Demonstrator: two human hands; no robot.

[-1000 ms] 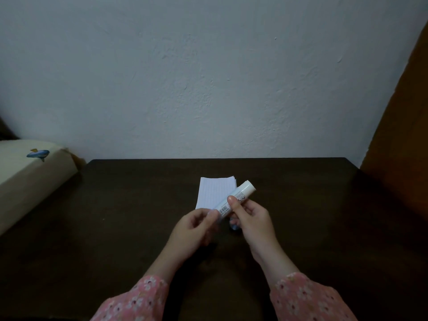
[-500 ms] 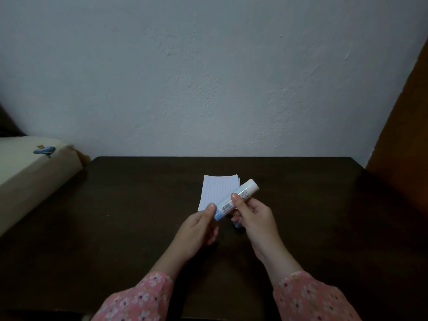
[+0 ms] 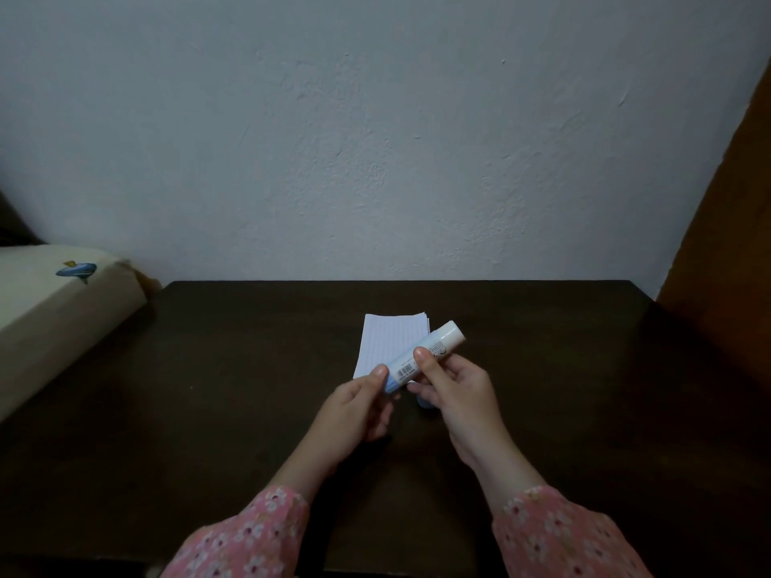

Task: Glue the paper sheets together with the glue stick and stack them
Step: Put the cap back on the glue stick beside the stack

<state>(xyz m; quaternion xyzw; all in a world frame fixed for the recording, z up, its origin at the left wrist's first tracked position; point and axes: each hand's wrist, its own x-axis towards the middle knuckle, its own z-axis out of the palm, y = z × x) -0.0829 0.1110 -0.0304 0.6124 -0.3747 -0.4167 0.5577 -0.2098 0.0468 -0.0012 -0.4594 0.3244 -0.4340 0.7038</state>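
The glue stick (image 3: pixel 423 357) is held above the desk (image 3: pixel 250 369), its long axis slanting from near-left up to far-right, white end toward the wall. The right hand (image 3: pixel 454 390) has its grip clamped on the barrel; the left hand (image 3: pixel 356 404) pinches the lower blue end. The paper sheets (image 3: pixel 390 344) lie flat just behind, short edges parallel to the desk's far edge, bare desk on both sides.

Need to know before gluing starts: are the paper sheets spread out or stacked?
Stacked: the sheets lie in one neat pile on the table, edges nearly flush at the far right corner.
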